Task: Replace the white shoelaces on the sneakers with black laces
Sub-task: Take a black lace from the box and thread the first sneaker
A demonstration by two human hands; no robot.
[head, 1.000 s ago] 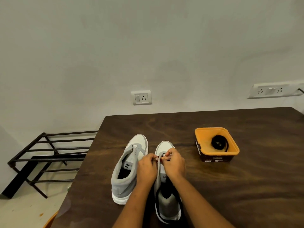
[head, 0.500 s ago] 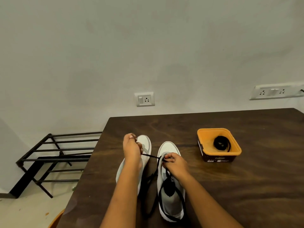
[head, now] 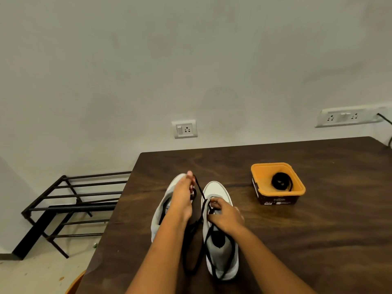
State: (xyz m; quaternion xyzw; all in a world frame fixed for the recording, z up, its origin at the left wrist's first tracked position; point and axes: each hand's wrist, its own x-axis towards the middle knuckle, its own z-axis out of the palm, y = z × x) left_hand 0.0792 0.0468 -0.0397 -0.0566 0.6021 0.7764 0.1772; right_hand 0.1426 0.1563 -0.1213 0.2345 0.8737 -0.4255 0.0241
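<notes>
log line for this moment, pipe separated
step: lacing right sneaker | left hand: holds lace end taut | right hand: pinches lace at eyelets | left sneaker: beside | spare lace: in tub

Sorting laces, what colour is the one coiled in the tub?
Black; the coiled lace shows best in the head view.

Dark wooden table: left sneaker and right sneaker side by side near its left edge, toes toward the far edge. Orange tub nearer the far edge, well apart from them, holding a coiled lace. Left hand, raised over the left sneaker, pinches a black lace running taut to the right sneaker's front eyelets, where the right hand pinches it.
</notes>
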